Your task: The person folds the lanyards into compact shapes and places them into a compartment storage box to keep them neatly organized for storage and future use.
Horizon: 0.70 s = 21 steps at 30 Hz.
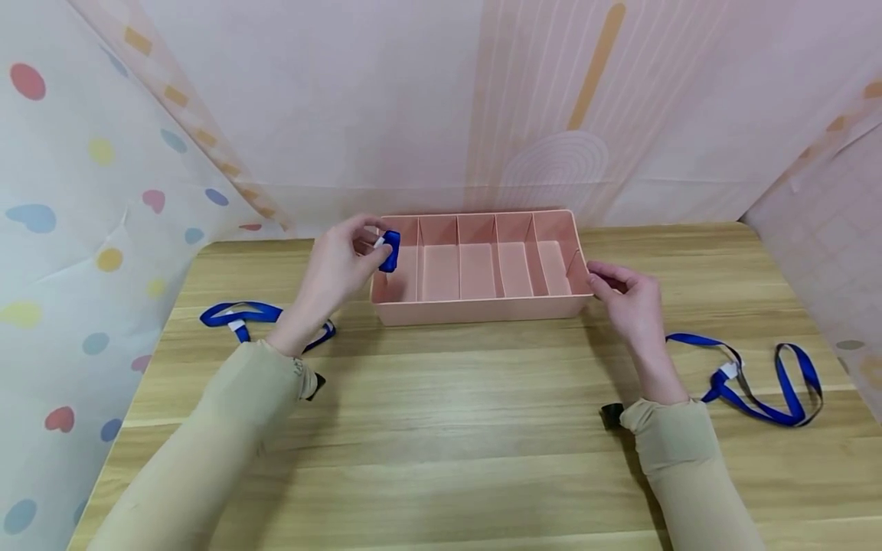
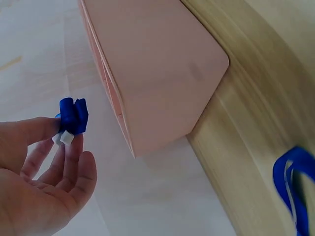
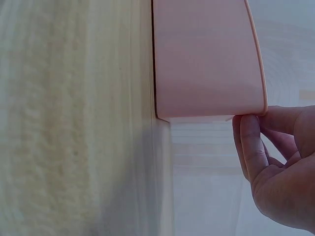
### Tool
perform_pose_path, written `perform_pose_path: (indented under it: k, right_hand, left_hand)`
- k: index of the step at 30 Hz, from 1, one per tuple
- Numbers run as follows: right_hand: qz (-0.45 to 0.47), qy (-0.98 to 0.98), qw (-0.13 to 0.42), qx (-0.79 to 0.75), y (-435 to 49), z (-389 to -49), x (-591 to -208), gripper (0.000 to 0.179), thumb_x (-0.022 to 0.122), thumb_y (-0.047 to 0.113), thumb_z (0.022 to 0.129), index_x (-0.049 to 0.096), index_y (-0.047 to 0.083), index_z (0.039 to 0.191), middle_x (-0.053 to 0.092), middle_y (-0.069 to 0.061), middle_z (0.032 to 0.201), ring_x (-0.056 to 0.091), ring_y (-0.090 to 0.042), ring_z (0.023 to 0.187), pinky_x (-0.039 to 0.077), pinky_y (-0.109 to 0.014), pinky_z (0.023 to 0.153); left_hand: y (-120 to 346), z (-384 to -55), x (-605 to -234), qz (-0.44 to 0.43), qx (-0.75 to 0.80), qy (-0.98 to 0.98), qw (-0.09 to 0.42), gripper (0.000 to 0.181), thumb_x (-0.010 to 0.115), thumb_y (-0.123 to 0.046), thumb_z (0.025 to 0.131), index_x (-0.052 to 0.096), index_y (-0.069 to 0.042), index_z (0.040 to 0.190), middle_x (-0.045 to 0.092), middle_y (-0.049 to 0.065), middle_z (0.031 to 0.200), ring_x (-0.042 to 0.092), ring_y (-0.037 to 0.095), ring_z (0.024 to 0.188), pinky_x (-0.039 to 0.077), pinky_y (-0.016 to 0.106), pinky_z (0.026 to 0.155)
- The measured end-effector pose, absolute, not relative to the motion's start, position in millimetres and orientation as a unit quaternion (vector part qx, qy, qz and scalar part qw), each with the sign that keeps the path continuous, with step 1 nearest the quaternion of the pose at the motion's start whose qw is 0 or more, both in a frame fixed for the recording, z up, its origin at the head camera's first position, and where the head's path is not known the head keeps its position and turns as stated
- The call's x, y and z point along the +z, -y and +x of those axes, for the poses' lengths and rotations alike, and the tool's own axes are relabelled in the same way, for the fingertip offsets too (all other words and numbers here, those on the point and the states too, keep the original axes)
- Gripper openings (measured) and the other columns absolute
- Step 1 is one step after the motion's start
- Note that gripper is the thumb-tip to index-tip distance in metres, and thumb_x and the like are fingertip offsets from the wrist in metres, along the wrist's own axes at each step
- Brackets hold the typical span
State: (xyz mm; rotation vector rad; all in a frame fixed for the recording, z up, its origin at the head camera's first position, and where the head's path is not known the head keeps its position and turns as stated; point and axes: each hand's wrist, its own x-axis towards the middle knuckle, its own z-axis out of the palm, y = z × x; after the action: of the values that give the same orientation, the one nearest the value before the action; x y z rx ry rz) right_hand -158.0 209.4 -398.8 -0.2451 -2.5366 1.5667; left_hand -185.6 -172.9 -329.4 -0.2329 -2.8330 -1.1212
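Note:
A pink box (image 1: 482,311), split by dividers into several compartments, stands at the back of the table. Above its leftmost compartment, my left hand (image 1: 336,259) pinches a small folded bundle of blue lanyard (image 1: 390,251) between thumb and fingers. In the left wrist view the bundle (image 2: 73,115) shows as rolled strap with white end pieces, level with the box's rim. My right hand (image 1: 630,300) holds the box's right front corner. In the right wrist view, thumb and fingers (image 3: 252,142) of that hand pinch the rim there.
One blue lanyard (image 1: 253,308) lies loose on the table at the left, partly hidden by my left forearm. Another loose blue lanyard (image 1: 788,419) lies at the right, beyond my right wrist. A patterned cloth wall (image 1: 344,115) rises right behind the box.

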Motion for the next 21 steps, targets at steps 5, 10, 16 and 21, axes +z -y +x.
perform_pose_path:
  k: [5,10,16,21]
  right_hand:
    - [-0.084,0.842,0.074,0.528,-209,-160,-399,0.031,0.069,0.015,0.102,0.074,-0.002,0.127,0.072,-0.027,0.128,0.060,0.019,0.081,0.052,-0.003,0.074]
    - [-0.079,0.839,0.080,0.532,-208,-162,-400,0.031,0.070,0.014,0.102,0.073,-0.003,0.127,0.072,-0.029,0.128,0.059,0.020,0.081,0.051,-0.002,0.074]
    - [-0.081,0.836,0.077,0.537,-207,-163,-400,0.032,0.070,0.014,0.101,0.073,-0.004,0.128,0.075,-0.022,0.125,0.060,0.018,0.080,0.052,-0.003,0.073]
    - [-0.081,0.833,0.080,0.542,-207,-163,-399,0.030,0.070,0.012,0.101,0.073,-0.004,0.127,0.073,-0.027,0.127,0.060,0.019,0.079,0.052,-0.003,0.073]
  left_hand:
    - [169,-200,-324,-0.092,-0.334,0.938,0.023,0.026,0.065,-0.010,0.100,0.070,-0.003,0.125,0.078,0.022,0.113,0.078,0.035,0.101,0.063,0.046,0.086]
    - [168,-214,-324,-0.103,-0.322,0.941,-0.008,0.026,0.063,-0.007,0.101,0.069,-0.001,0.125,0.078,0.023,0.115,0.078,0.036,0.103,0.064,0.046,0.090]
    - [167,-230,-323,-0.120,-0.286,0.949,-0.049,0.025,0.062,-0.008,0.100,0.069,-0.001,0.124,0.079,0.021,0.112,0.080,0.034,0.091,0.060,0.046,0.096]
    - [163,-242,-323,-0.128,-0.246,0.957,-0.081,0.025,0.061,-0.005,0.099,0.067,0.001,0.123,0.078,0.023,0.116,0.079,0.035,0.089,0.062,0.043,0.090]
